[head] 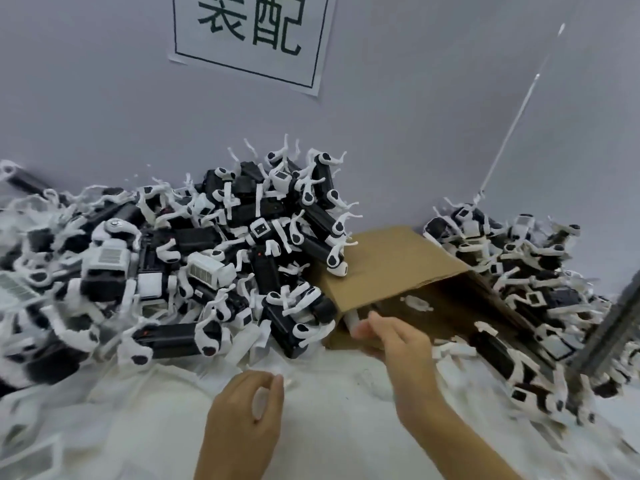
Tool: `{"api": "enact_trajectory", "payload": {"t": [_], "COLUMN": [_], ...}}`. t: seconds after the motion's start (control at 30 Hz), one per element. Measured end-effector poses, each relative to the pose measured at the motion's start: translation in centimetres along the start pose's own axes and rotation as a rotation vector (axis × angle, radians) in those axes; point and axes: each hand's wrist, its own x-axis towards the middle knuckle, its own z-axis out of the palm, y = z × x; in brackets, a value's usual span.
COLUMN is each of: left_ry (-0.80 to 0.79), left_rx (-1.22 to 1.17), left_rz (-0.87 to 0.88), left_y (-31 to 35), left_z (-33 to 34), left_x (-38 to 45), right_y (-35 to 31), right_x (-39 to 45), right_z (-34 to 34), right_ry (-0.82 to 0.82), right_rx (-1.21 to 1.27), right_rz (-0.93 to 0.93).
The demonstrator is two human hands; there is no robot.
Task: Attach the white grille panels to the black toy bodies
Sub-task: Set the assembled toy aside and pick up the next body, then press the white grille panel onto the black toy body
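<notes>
A grey wall [415, 116] fills the back, with a white paper sign [252, 36] in bold black characters stuck high on it. Under it, the white-covered surface [329, 427] runs across the whole foreground. On the left sits a big heap of black toy bodies [194, 237] with white legs, piled against the wall, some already wearing white grille panels [204, 270]. A smaller heap of the same toys [519, 278] lies on the right, beyond the box. Between the two heaps, a brown cardboard box [391, 268] lies tipped on its side, mouth facing the person, one pale part [415, 302] visible in its dark interior. A thin white rod [519, 109] leans up the wall at right.

Now the hands. The right hand [398, 337] reaches to the box's mouth, fingers curled round a small white piece [353, 322], probably a panel, though it's blurred. The left hand [249, 407] hovers over the surface in front, thumb and forefinger pinching a small translucent white part [261, 401].
</notes>
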Motion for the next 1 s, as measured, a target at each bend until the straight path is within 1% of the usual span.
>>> {"api": "enact_trajectory", "payload": {"t": [0.07, 0.13, 0.17, 0.2, 0.27, 0.3, 0.33, 0.43, 0.53, 0.57, 0.63, 0.73, 0.8, 0.87, 0.93, 1.0], "left_ry": [-0.012, -0.008, -0.008, -0.009, -0.006, -0.009, -0.018, -0.035, -0.039, -0.036, -0.021, 0.016, 0.025, -0.007, -0.065, -0.155], "left_rx": [-0.011, -0.004, 0.0, -0.001, -0.006, -0.005, 0.0, 0.02, 0.045, 0.05, 0.043, 0.009, -0.045, -0.151, -0.351, -0.598], "left_rz": [-0.025, -0.021, -0.024, -0.03, -0.028, -0.027, -0.028, -0.034, -0.027, -0.02, -0.019, -0.007, -0.018, -0.06, -0.174, -0.32], "left_y": [-0.1, -0.2, -0.2, -0.2, -0.2, -0.1, -0.1, -0.1, -0.5, -0.7, -0.8, -0.6, -0.4, 0.2, 0.9, 2.0], "left_z": [-0.4, -0.7, -0.8, -0.8, -0.9, -0.8, -0.7, -0.8, -0.9, -0.9, -0.8, -0.9, -1.1, -1.3, -1.4, -1.7], "left_x": [-0.1, -0.2, -0.2, -0.2, 0.0, 0.0, 0.1, -0.1, -0.1, -0.1, -0.2, -0.1, -0.2, -0.4, -0.4, -0.3], "right_y": [2.4, 3.9, 4.3, 4.2, 3.7, 3.4, 3.2, 2.7, 2.7, 2.6, 2.6, 2.4, 2.5, 3.2, 4.1, 4.8], "right_x": [-2.7, -4.6, -5.1, -5.1, -4.1, -3.1, -1.8, 1.5, 2.9, 3.0, 2.8, 0.9, -1.0, -2.8, -4.6, -6.0], "right_z": [3.4, 5.9, 6.8, 7.3, 7.5, 7.3, 7.0, 6.9, 6.9, 6.6, 5.7, 4.4, 3.8, 3.4, 3.3, 3.4], "right_ry": [-0.048, -0.054, -0.033, 0.014, 0.12, 0.146, 0.136, -0.006, -0.041, -0.028, 0.038, 0.16, 0.181, 0.128, 0.026, -0.093], "right_rx": [0.083, 0.095, 0.064, 0.03, -0.005, -0.041, -0.096, -0.248, -0.318, -0.326, -0.288, -0.092, -0.003, -0.02, -0.066, -0.076], "right_rz": [0.119, 0.179, 0.154, 0.091, -0.087, -0.149, -0.172, -0.174, -0.15, -0.151, -0.222, -0.357, -0.437, -0.574, -0.751, -0.866]}}
